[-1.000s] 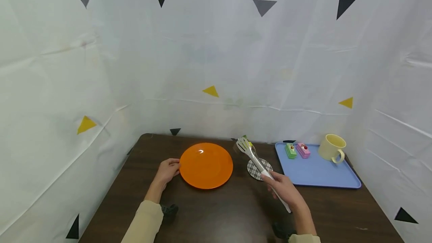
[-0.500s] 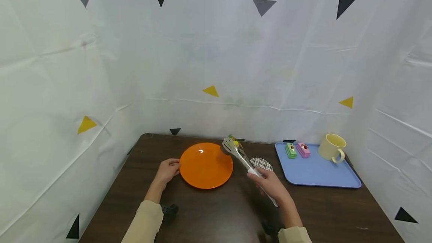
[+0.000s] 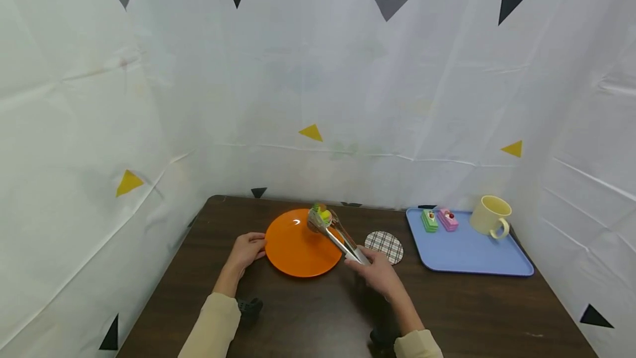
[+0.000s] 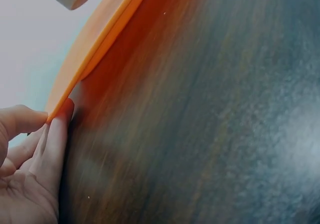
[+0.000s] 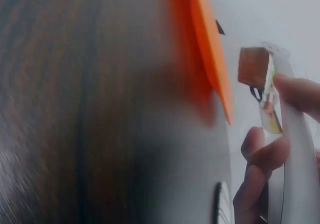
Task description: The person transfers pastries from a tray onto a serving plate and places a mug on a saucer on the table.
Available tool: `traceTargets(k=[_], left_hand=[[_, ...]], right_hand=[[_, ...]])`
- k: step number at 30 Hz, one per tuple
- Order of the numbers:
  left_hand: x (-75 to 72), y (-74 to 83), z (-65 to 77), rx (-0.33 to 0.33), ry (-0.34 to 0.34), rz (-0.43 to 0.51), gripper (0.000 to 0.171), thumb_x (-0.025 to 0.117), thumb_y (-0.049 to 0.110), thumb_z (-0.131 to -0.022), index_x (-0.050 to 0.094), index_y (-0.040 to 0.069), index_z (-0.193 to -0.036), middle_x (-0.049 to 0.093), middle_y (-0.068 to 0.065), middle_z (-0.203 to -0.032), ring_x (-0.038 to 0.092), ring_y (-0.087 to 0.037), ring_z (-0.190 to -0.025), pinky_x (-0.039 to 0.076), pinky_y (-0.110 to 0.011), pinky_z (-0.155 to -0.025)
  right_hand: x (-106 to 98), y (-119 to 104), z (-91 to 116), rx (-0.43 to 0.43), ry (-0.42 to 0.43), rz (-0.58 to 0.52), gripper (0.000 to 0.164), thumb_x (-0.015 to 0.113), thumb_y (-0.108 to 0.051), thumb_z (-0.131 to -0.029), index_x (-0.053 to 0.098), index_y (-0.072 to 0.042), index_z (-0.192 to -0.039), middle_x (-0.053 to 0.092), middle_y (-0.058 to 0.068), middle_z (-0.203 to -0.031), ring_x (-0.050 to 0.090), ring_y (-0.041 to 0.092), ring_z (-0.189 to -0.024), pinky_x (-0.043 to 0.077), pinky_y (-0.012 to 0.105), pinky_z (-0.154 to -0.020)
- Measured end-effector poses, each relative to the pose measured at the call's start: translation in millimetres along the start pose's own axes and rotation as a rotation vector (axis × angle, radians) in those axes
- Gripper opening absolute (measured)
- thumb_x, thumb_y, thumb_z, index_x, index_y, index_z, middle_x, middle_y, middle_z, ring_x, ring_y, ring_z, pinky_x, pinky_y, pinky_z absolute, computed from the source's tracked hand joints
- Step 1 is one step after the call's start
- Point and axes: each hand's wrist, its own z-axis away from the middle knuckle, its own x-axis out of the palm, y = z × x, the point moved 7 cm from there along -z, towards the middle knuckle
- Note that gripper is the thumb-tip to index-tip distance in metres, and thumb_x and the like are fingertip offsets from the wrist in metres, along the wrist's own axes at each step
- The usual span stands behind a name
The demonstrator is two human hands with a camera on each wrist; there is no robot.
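Observation:
My left hand pinches the left rim of a round orange plate; in the left wrist view the thumb is on top of the rim and fingers lie beneath it. With my right hand I grip silver tongs with white handles. Between the tongs' ends is a small toy cake with a yellow and green top, held over the plate's far right side. Seen from the right wrist, the cake shows a brown, boxy underside, above the level of the plate's edge. The tongs partly hide the cake.
A round checked coaster lies right of the plate, close to my right hand. Farther right, a blue tray carries a green toy cake, a pink one and a yellow mug. White sheeting hangs behind the dark table.
My right hand has moved left with the tongs and the toy cake, from above the coaster to over the plate, uncovering the coaster. The left hand and plate have stayed put.

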Motion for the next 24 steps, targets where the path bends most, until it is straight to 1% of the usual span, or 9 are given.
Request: traceTargets(k=[4, 7, 11, 13, 15, 20, 24], left_hand=[[0.8, 2.4, 2.8, 0.001, -0.005, 0.002, 0.04, 0.059, 0.016, -0.112, 0.06, -0.004, -0.146, 0.064, -0.028, -0.145, 0.07, -0.033, -0.127, 0.062, -0.039, -0.102], [0.8, 3.9, 4.2, 0.007, -0.007, 0.001, 0.04, 0.058, 0.016, -0.112, 0.059, -0.005, -0.147, 0.064, -0.028, -0.145, 0.069, -0.034, -0.127, 0.062, -0.038, -0.102], [0.6, 4.2, 5.4, 0.009, -0.008, 0.006, 0.042, 0.058, 0.016, -0.112, 0.057, -0.004, -0.148, 0.064, -0.028, -0.145, 0.069, -0.034, -0.127, 0.061, -0.039, -0.102], [0.6, 3.7, 5.6, 0.007, -0.01, 0.008, 0.042, 0.058, 0.016, -0.112, 0.056, -0.004, -0.149, 0.063, -0.028, -0.145, 0.068, -0.034, -0.128, 0.061, -0.04, -0.103], [0.8, 3.0, 5.4, 0.006, -0.011, 0.008, 0.043, 0.057, 0.017, -0.112, 0.056, -0.004, -0.15, 0.063, -0.028, -0.145, 0.068, -0.035, -0.129, 0.061, -0.04, -0.104], [1.0, 2.3, 4.6, 0.007, -0.01, 0.001, 0.043, 0.058, 0.016, -0.112, 0.056, -0.005, -0.15, 0.063, -0.029, -0.146, 0.067, -0.036, -0.13, 0.061, -0.04, -0.104], [1.2, 3.7, 3.5, 0.014, -0.008, 0.005, 0.045, 0.058, 0.016, -0.112, 0.053, -0.005, -0.152, 0.062, -0.03, -0.146, 0.067, -0.037, -0.131, 0.06, -0.042, -0.105]], right_hand=[[3.4, -3.1, -2.0, -0.013, 0.037, 0.119, 0.069, 0.078, -0.047, -0.097, 0.06, -0.013, -0.155, 0.069, 0.012, -0.116, 0.06, 0.022, -0.082, 0.049, 0.033, -0.067], [5.6, -6.3, -4.2, -0.013, 0.058, 0.199, 0.07, 0.077, -0.051, -0.096, 0.061, -0.016, -0.155, 0.071, 0.012, -0.124, 0.06, 0.023, -0.091, 0.047, 0.036, -0.073], [9.6, -11.7, -5.9, -0.021, 0.092, 0.29, 0.07, 0.078, -0.054, -0.094, 0.063, -0.021, -0.153, 0.073, 0.01, -0.129, 0.063, 0.024, -0.096, 0.05, 0.043, -0.077], [11.7, -13.9, -6.5, -0.025, 0.109, 0.32, 0.068, 0.078, -0.055, -0.094, 0.064, -0.023, -0.152, 0.074, 0.009, -0.13, 0.064, 0.024, -0.097, 0.052, 0.045, -0.077], [13.7, -15.6, -7.1, -0.036, 0.121, 0.349, 0.066, 0.078, -0.055, -0.094, 0.064, -0.025, -0.152, 0.075, 0.008, -0.128, 0.065, 0.023, -0.094, 0.052, 0.045, -0.074], [17.6, -17.8, -10.5, -0.06, 0.141, 0.399, 0.063, 0.078, -0.054, -0.094, 0.066, -0.027, -0.15, 0.076, 0.005, -0.119, 0.064, 0.021, -0.086, 0.049, 0.039, -0.064], [18.9, -18.7, -14.2, -0.064, 0.152, 0.425, 0.063, 0.079, -0.053, -0.094, 0.065, -0.028, -0.15, 0.077, 0.004, -0.117, 0.062, 0.019, -0.081, 0.047, 0.035, -0.062]])
